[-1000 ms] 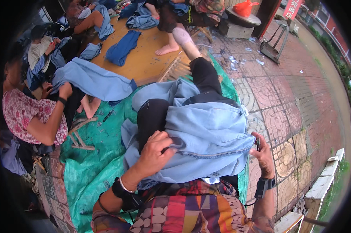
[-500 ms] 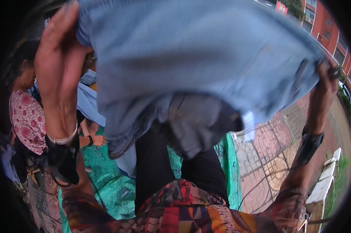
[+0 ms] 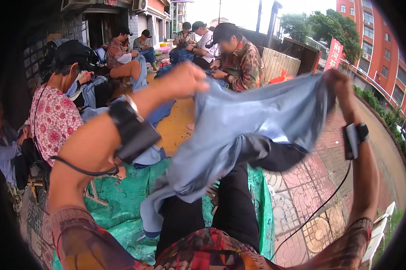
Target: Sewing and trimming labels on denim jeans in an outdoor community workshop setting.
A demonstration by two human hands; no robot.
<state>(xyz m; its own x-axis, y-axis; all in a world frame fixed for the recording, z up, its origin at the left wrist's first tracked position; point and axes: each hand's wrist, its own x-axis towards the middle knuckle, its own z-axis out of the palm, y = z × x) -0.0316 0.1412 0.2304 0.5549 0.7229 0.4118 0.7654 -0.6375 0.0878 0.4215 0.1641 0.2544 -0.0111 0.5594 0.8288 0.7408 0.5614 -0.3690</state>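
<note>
Stretched out in front of me at about chest height is a light blue denim garment (image 3: 239, 121), motion-blurred, with a dark inner part and a small white patch. My left hand (image 3: 189, 78) is closed on its upper left edge, and my right hand (image 3: 340, 87) grips its upper right corner. The lower left part of the cloth dangles over my black-trousered legs (image 3: 232, 207). Each of my wrists carries a black strapped device (image 3: 133, 137) with a cable.
Several people (image 3: 54, 112) sit at the left and ahead, handling denim pieces. A yellow board (image 3: 176, 128) and a green tarp (image 3: 104, 220) lie on the paving (image 3: 302, 202). A red bag (image 3: 279, 78) is at the back; white boards (image 3: 378, 238) stand at the lower right.
The garment has gone from my lap up to head height, then lower and farther forward, uncovering the people ahead. My left hand has moved right since half a second ago.
</note>
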